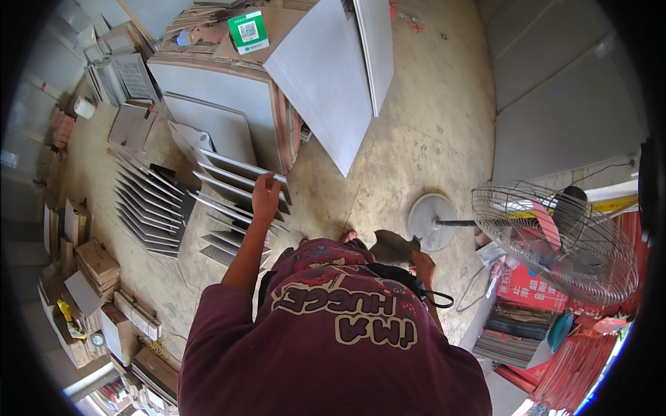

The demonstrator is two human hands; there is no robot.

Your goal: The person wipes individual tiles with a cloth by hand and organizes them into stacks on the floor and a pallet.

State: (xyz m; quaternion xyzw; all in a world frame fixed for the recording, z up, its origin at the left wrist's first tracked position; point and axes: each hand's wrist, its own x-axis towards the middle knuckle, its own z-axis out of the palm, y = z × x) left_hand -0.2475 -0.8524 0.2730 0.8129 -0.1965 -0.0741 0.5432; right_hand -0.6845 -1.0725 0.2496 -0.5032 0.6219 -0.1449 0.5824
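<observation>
My left hand [265, 197] is at the near right end of a row of thin, light grey panels [239, 182] standing on edge, spaced apart. Its fingers are closed over the edge of one panel. Lower by my right side, my right hand [422, 267] grips a dark grey-brown flat piece with an uneven outline [394, 247], perhaps a rag; its material is unclear. A black loop of cord [439, 300] hangs beside my right wrist. Left of the row is a second set of upright panels [147, 211].
Large grey sheets [326, 83] lean over a stack [222, 90] ahead, bearing a green card [248, 32]. A fan [555, 239] on a round base [431, 222] stands at right, near red stacks [576, 374]. Cardboard boxes [97, 267] line the left side.
</observation>
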